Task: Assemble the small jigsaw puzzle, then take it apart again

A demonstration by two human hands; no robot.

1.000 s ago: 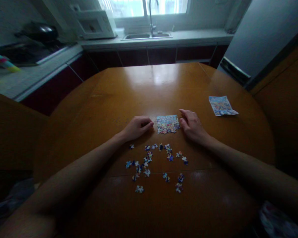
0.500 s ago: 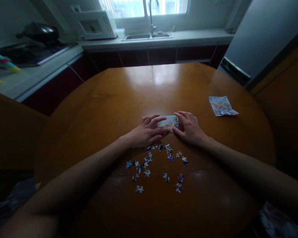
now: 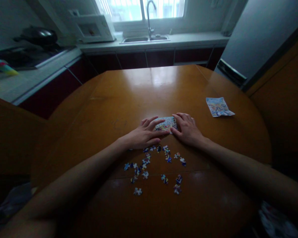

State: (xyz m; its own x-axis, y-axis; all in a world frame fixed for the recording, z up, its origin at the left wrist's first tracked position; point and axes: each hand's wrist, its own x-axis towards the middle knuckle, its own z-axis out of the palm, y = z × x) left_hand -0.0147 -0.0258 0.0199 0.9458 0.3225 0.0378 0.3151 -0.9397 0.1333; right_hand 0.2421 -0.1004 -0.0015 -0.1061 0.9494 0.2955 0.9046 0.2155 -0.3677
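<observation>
A partly assembled colourful jigsaw patch [image 3: 167, 123] lies on the round wooden table [image 3: 129, 99]. My left hand [image 3: 144, 134] rests flat with spread fingers over the patch's left and lower edge. My right hand [image 3: 187, 129] lies flat against its right side, fingers touching it. Both hands press on the patch and cover part of it; neither grips anything. Several loose jigsaw pieces [image 3: 154, 167] lie scattered just nearer to me than the hands.
A printed picture sheet [image 3: 218, 106] lies at the table's right. Beyond the table are a counter with a sink and tap [image 3: 145, 38], a microwave [image 3: 91, 28], a dark pot [image 3: 38, 35] on the hob, and a fridge [image 3: 258, 36] at right.
Both hands moved inward from beside the jigsaw patch onto it; my left hand opened from a loose fist to flat fingers. The view shifted slightly.
</observation>
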